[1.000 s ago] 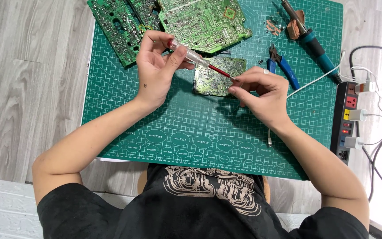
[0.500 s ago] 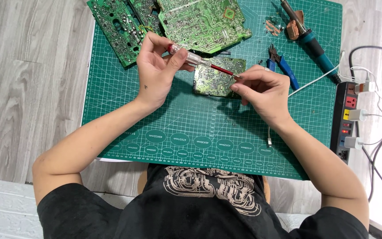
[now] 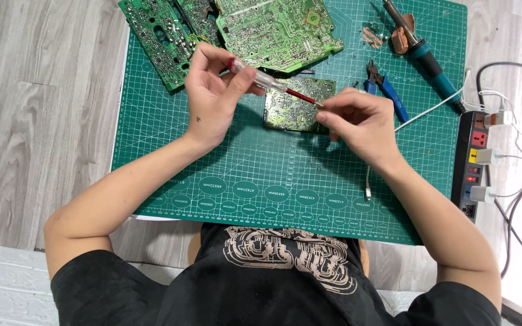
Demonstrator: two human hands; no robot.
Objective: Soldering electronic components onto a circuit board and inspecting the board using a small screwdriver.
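Both hands hold one tool above the green cutting mat [image 3: 170, 151] that covers the desk. The left hand [image 3: 212, 99] pinches the clear handle of a tester screwdriver [image 3: 270, 83] between thumb and fingers, with the red cap end near the thumb. The right hand [image 3: 357, 121] has its fingers pressed together around the metal tip, so the tip itself is hidden. The screwdriver lies tilted in the air, just over a small circuit board [image 3: 294, 108] which rests flat on the mat between the two hands. Compared with one second ago, almost nothing has moved: the hands keep the same grip and the same place, and only the fingers of the left hand shifted a little on the handle. So I judge the work is in a pause, more an adjusting of the tool than a real step on the board. Two bigger circuit boards [image 3: 279, 30] lie at the far edge of the mat, and blue pliers [image 3: 388, 90], a soldering iron [image 3: 424, 51] and a power strip [image 3: 475, 163] are at the right side.
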